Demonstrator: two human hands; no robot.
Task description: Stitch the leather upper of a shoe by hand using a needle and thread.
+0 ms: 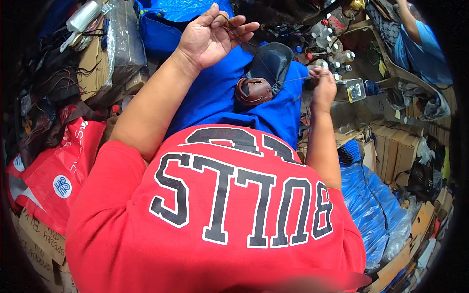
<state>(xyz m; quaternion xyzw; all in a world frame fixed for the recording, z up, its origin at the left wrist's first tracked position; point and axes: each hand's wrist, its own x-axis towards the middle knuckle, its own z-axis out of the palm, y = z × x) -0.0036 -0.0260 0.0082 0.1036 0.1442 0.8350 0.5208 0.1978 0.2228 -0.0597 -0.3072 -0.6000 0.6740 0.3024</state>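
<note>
A shoe (254,92) rests on my lap, between my blue-clad thighs. Its near end is brown leather with lacing along the edge; the far part is a black sole-shaped piece (272,61). Thin dark cord (293,79) stretches from the shoe out to both sides. Raised at the upper left, my left hand (210,36) has its palm turned up and fingers curled, with cord looped about them. Over on the right, my right hand (322,88) pinches the other stretch of cord between thumb and fingers. Neither hand touches the shoe.
Several capped bottles (325,41) and a clear square container (355,90) stand beyond my right hand. A person in a blue shirt (430,53) is at the upper right. Cardboard (398,146) and a blue plastic bag (366,205) lie right; a red bag (61,171) lies left.
</note>
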